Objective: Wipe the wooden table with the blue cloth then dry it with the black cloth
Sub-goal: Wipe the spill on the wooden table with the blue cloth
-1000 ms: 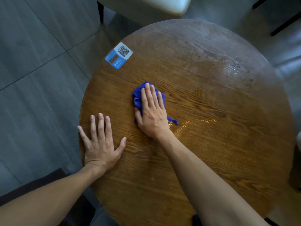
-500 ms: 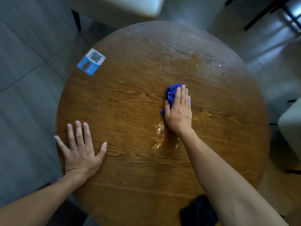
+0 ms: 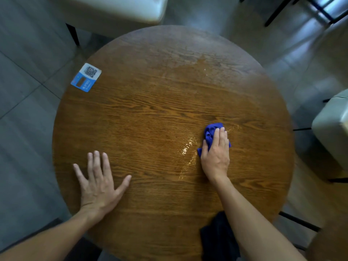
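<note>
The round wooden table (image 3: 150, 113) fills the view, with a wet shiny streak just left of my right hand. My right hand (image 3: 215, 155) presses flat on the bunched blue cloth (image 3: 210, 134) at the table's right middle; most of the cloth is hidden under the palm and fingers. My left hand (image 3: 98, 183) lies flat on the wood at the near left, fingers spread, holding nothing. The black cloth (image 3: 216, 238) lies crumpled at the table's near edge, partly hidden under my right forearm.
A blue and white QR-code card (image 3: 86, 77) lies at the table's far left edge. Pale cushioned seats stand beyond the far edge (image 3: 120, 10) and at the right (image 3: 331, 127). Grey floor tiles surround the table.
My right hand has slid the blue cloth from the left middle across to the right, leaving a wet trail. The left hand stays planted. The black cloth has come into view.
</note>
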